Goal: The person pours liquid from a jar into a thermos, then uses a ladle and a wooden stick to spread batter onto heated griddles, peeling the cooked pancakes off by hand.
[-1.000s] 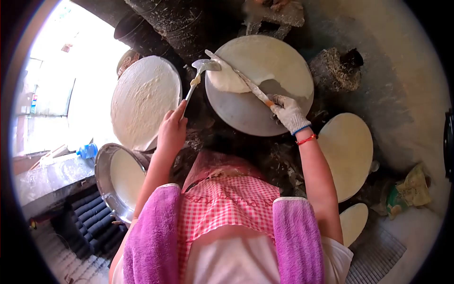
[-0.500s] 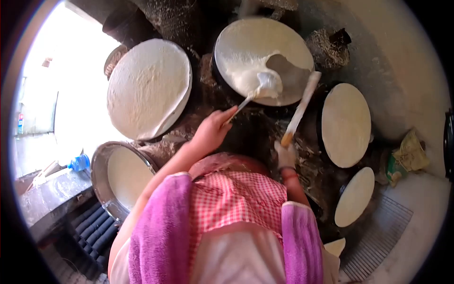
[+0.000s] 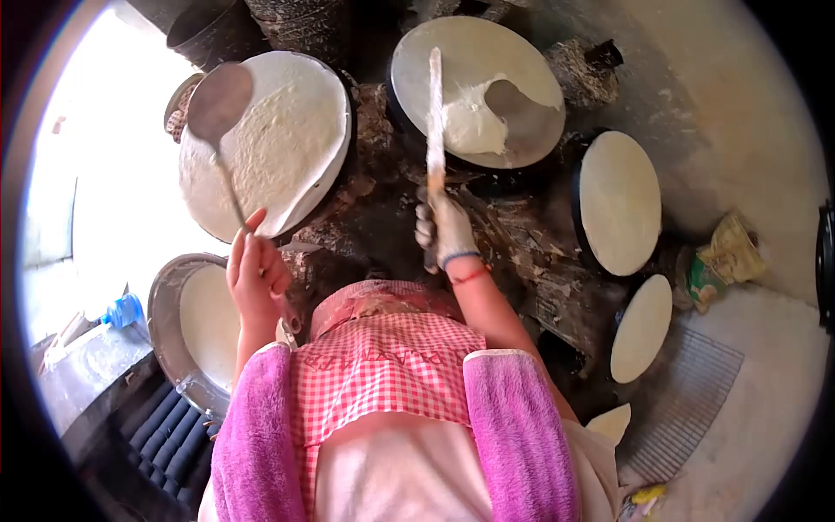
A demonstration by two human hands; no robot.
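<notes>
The left hand (image 3: 255,271) has its fingers closed around the handle of a ladle (image 3: 219,94), whose bowl hangs over the far-left edge of the left griddle (image 3: 287,130), which is coated with batter. The gloved right hand (image 3: 444,228) grips a spreader (image 3: 434,113) that points up over the middle griddle (image 3: 531,122), beside a batter patch (image 3: 470,122). A basin (image 3: 165,331) of batter sits just left of the left hand. Two more coated griddles lie to the right.
</notes>
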